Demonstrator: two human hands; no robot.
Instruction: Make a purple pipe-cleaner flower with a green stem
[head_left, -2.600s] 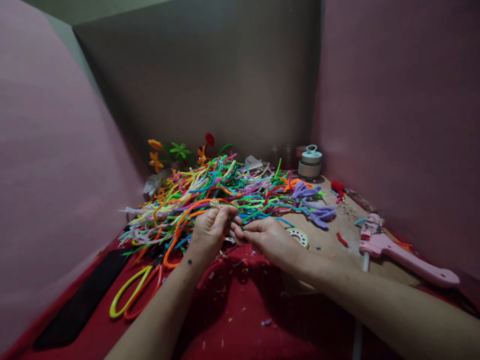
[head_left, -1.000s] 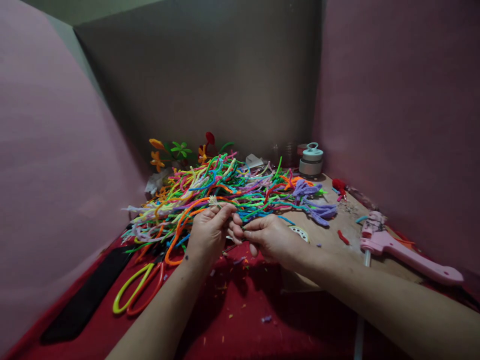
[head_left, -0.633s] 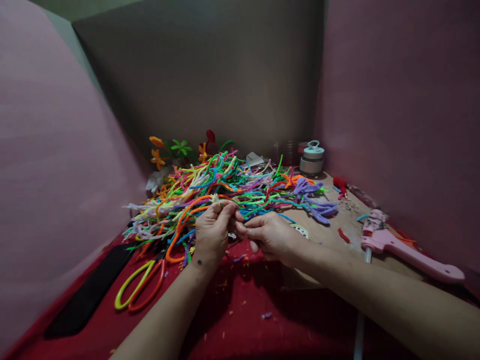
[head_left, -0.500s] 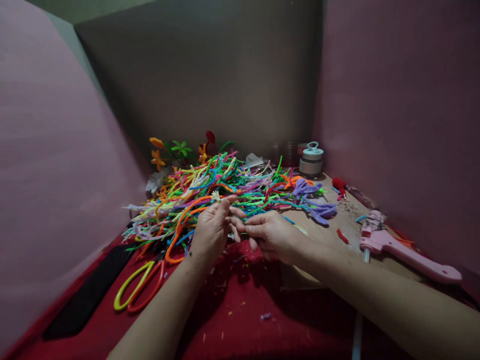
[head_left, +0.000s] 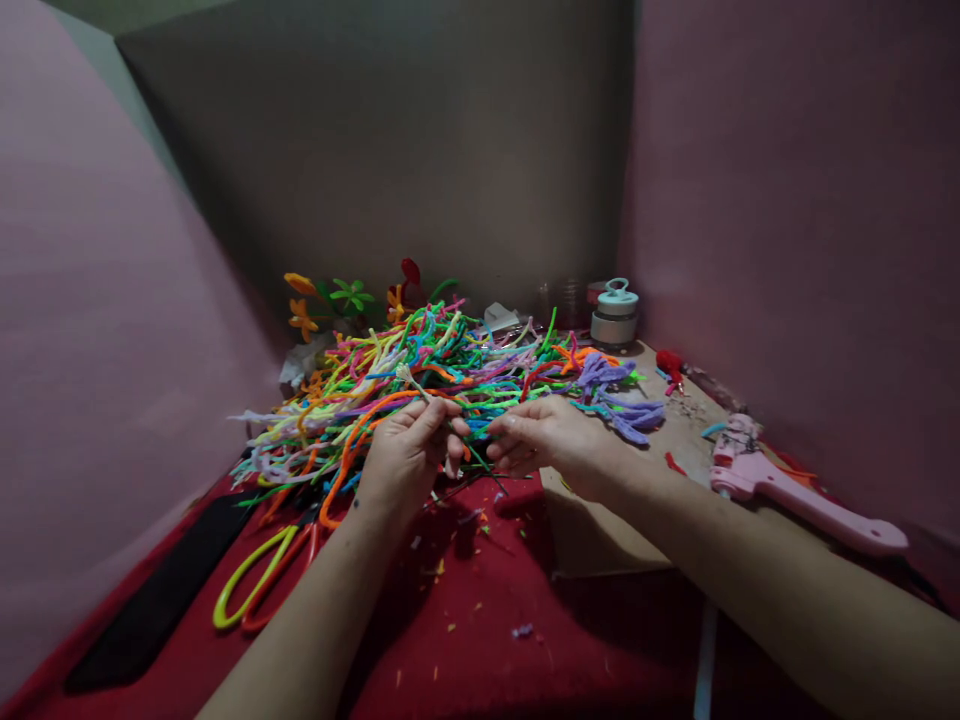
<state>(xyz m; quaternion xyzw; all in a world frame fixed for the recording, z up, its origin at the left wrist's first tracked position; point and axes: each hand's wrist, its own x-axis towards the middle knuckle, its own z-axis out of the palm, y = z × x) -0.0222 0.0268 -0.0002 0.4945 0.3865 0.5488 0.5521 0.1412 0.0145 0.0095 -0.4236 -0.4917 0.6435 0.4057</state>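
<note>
My left hand (head_left: 405,458) is closed in a pinch on a thin stem with a small pale tufted tip (head_left: 403,373) that sticks up past my fingers. My right hand (head_left: 544,437) is just to its right, fingers curled and pinched; I cannot make out what it holds. A dark green stem end (head_left: 480,465) runs down between the two hands. Both hover at the near edge of a big heap of colourful pipe cleaners (head_left: 442,375), over a red cloth (head_left: 465,610).
Yellow-and-orange scissors (head_left: 259,578) and a black strip (head_left: 150,600) lie near left. A pink glue gun (head_left: 795,490) lies right, on a brown board (head_left: 600,530). Finished pipe-cleaner flowers (head_left: 330,300) and tape rolls (head_left: 615,315) stand at the back. Pink walls close both sides.
My hands have drawn a little apart, the right one moving right. The tufted tip in my left hand now tilts up and left. The view has shifted slightly.
</note>
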